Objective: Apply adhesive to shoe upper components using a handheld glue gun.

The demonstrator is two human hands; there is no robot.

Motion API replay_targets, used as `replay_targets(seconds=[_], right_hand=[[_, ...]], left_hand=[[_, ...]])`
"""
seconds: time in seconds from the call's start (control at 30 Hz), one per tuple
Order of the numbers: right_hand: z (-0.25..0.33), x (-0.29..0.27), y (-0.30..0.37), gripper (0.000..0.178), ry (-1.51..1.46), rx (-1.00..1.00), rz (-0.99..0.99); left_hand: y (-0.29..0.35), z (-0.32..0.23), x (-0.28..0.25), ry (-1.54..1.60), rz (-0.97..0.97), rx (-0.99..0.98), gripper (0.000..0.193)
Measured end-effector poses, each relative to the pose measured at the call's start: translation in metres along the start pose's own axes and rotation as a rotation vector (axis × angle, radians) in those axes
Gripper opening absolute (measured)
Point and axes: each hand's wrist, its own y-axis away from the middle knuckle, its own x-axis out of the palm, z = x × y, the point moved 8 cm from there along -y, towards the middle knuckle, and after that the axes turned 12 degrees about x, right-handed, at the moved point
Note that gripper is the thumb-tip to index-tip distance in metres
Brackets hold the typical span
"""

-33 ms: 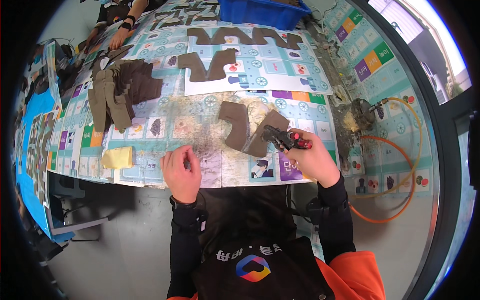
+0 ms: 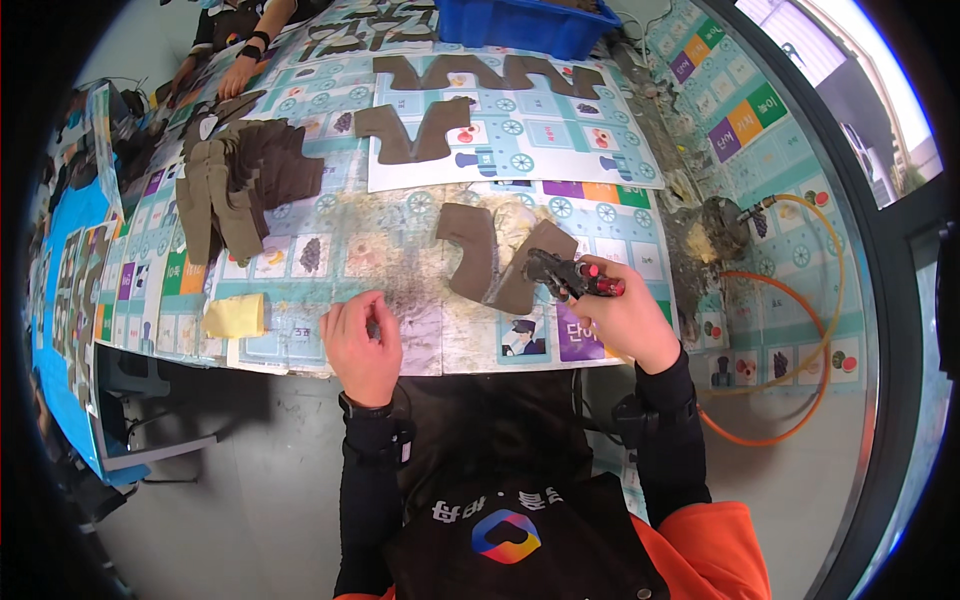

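Note:
Near the front edge, a brown V-shaped cut piece (image 2: 470, 262) lies flat on the stained table covering, a pale strip along its inner edge. My right hand (image 2: 630, 320) grips a black and red spray gun (image 2: 575, 275), whose nozzle end is over the piece's right arm. Left of the piece, my left hand (image 2: 362, 345) rests at the table edge with fingers curled in, and nothing shows in it. A stack of brown cut pieces (image 2: 235, 185) lies farther left. Beyond the V-shaped piece, more brown pieces (image 2: 412, 132) are laid out on a white printed sheet (image 2: 560, 170).
A yellow folded cloth or paper (image 2: 234, 316) lies near the front left. At the back stands a blue bin (image 2: 525, 28). Orange and yellow hoses (image 2: 828, 330) loop on the right beside a grimy dark container (image 2: 715, 228). A co-worker's hand (image 2: 238, 76) is at the far left.

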Motion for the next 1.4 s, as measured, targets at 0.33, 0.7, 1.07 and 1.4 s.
replay_targets(seconds=[0.33,0.7,1.07,1.4], right_hand=[[0.004,-0.013,-0.008,0.013,-0.097,-0.030,-0.068],[0.005,-0.033,-0.016,0.029,-0.060,-0.048,-0.158],[0.003,-0.039,-0.016,0.024,-0.157,-0.020,-0.143],[0.012,-0.029,-0.004,0.025,0.059,-0.157,-0.152]], left_hand=[[0.001,0.001,0.003,-0.009,0.025,0.004,0.010],[0.000,0.000,0.001,-0.016,0.019,-0.003,0.009],[0.002,0.002,0.001,-0.033,0.024,0.005,0.009],[0.001,0.001,0.002,-0.022,0.022,-0.006,0.009]])
